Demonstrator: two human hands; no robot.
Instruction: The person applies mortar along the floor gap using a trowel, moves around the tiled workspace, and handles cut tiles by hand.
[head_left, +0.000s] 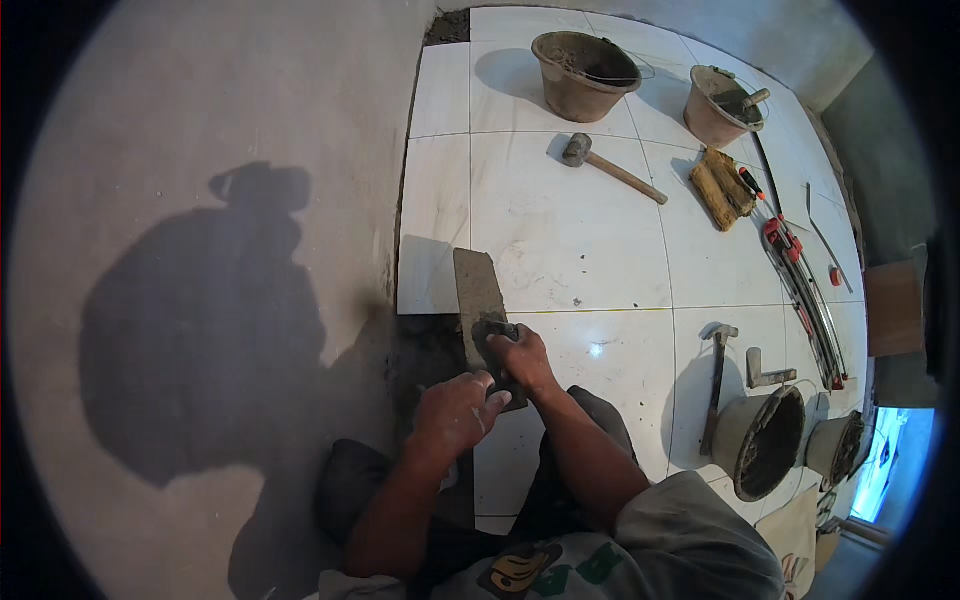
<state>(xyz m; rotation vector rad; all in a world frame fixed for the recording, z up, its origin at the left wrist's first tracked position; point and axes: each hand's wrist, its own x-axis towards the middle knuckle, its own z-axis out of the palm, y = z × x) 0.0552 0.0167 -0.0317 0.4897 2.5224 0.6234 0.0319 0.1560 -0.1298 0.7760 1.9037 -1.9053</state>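
Note:
A plastering trowel point(474, 272) with a long, flat, mortar-stained blade lies slantwise above the floor's left edge. My right hand point(524, 360) is closed round its dark handle. Lower down, my left hand point(450, 412) is closed at the blade's near end, with thumb and fingertips against it; part of its grip is hidden. Beneath the trowel and left hand is a dark untiled strip point(422, 350) between the wall and the tiles. A cut white tile point(426, 272) borders that strip on the far side.
The bare wall point(180, 130) rises on the left. On the tiled floor point(560, 230) lie a mallet point(620, 178), gloves point(722, 190), a tile cutter point(800, 275) and a hammer point(716, 385). Mortar buckets stand at the back, including one bucket point(585, 95), and another bucket point(735, 425) is at right.

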